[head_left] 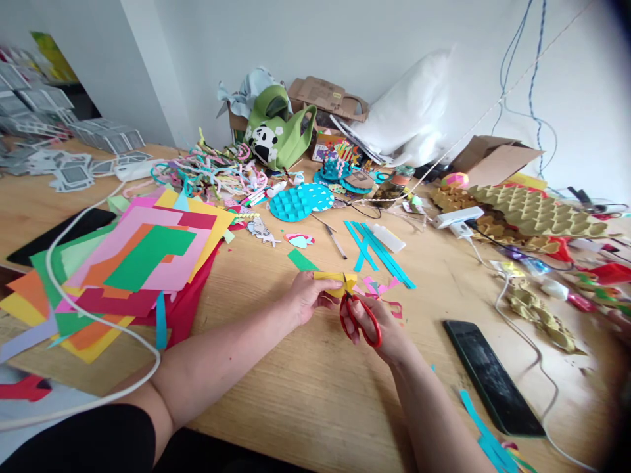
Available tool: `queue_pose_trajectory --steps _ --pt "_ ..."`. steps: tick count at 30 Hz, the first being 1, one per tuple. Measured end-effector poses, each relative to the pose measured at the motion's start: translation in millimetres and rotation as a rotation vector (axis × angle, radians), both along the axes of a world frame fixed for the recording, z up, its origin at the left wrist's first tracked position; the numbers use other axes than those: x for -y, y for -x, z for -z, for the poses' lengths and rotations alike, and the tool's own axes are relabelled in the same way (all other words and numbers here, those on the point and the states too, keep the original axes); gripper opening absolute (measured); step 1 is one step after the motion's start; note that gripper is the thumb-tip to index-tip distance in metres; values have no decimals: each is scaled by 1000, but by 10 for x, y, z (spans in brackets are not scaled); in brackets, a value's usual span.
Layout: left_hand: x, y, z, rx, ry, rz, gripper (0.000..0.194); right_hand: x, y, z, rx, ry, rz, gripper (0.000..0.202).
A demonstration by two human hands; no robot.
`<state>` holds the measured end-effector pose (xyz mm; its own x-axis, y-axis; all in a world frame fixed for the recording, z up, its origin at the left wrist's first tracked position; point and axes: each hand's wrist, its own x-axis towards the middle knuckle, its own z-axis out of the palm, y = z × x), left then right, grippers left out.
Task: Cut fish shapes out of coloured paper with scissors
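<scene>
Past the worktop's [266, 387] near edge, your left hand [306, 299] pinches yellow paper [334, 276], right hand [387, 328] grips red-handled scissors [348, 299]; slipping could nick you.

Illumination is bright, even and diffuse, producing soft shadows on the surface [296, 387] and near-washed-out highlights on the white bag [414, 102]. Detail is adequate at the red scissors [348, 299]. Wide-angle distortion stretches the periphery; the grey frames [46, 100] at far left are blurred, and dark vignetting covers the right corners.

Black sleeve [98, 437], bare forearms [229, 361]
</scene>
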<state>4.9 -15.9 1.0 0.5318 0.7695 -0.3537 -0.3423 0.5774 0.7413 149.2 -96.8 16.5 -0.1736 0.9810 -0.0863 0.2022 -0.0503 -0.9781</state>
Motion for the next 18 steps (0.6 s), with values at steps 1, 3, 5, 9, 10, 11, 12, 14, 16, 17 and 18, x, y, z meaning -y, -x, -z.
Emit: queue_pose_trajectory --steps 1,3,5,9,10,11,12,14,16,17,18 --pt "-1 0 -1 0 2 1 28 0 -1 4 -2 5 4 55" --pt "-3 0 -3 2 9 5 29 -3 -3 12 -2 12 6 55" --pt "-3 2 -4 3 17 6 30 -6 -6 18 -2 11 6 55" --pt "-5 4 6 3 15 14 30 -12 -13 27 -11 18 16 55" --pt "-7 4 11 3 11 17 30 -12 -13 27 -11 24 18 55" --pt "-8 5 16 3 7 20 30 -12 -12 25 -9 29 20 55" --pt "-10 5 22 4 4 21 31 -12 -11 22 -5 34 22 55" --pt "-15 6 32 7 0 24 31 -10 -7 14 7 39 27 56" --pt "-20 7 38 10 -4 26 30 -8 -3 6 17 36 28 56" --pt "-22 7 39 10 -7 27 30 -8 -3 4 22 32 25 56" --pt "-24 7 39 10 -10 28 30 -8 -3 2 25 27 23 56"
